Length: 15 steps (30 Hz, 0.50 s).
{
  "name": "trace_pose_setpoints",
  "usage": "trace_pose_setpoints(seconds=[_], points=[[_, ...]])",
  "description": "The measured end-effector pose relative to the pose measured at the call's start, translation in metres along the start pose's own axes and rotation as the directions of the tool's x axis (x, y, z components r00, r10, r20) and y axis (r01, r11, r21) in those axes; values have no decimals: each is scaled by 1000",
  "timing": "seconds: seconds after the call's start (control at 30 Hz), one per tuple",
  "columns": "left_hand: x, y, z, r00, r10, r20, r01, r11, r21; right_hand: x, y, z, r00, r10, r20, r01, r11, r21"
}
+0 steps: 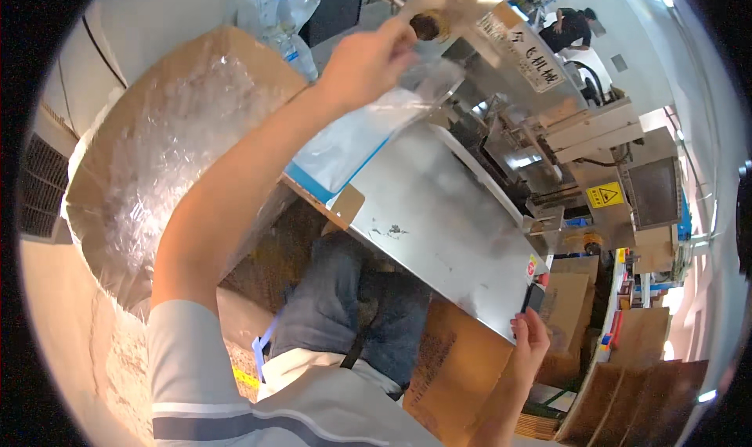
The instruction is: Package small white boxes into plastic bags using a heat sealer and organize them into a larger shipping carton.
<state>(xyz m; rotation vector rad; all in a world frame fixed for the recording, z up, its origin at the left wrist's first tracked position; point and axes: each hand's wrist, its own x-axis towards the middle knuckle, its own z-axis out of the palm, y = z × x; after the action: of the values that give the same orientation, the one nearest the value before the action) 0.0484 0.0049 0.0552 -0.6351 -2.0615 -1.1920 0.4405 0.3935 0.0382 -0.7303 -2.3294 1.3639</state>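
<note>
My left hand (368,65) is raised over the far left end of the metal worktable (439,212). Its fingers are curled in and slightly smeared; what they hold, if anything, I cannot make out. Below it lies a blue tray (313,179) with clear plastic film (352,138) heaped in it. At the right end of the table, my right hand (531,339) has its fingers closed at the lower end of a small black box (534,297). A red button-like part (543,279) shows just beyond the box.
On my left stands a large lined container (86,181) full of clear plastic pieces (180,145). A machine (509,157) with a screen (656,192) borders the table's far side. Cardboard (458,361) lies below the table. Another person (568,30) is in the background.
</note>
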Motion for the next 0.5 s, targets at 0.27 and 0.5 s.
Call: trace_pose_setpoints(seconds=[0.27, 0.5], points=[[-65, 174, 14, 723, 498, 479, -541, 839, -55, -6, -124, 90, 620, -784, 19, 718, 558, -416], [-109, 240, 18, 791, 232, 566, 72, 883, -463, 2, -85, 54, 831, -412, 374, 484, 867, -119]])
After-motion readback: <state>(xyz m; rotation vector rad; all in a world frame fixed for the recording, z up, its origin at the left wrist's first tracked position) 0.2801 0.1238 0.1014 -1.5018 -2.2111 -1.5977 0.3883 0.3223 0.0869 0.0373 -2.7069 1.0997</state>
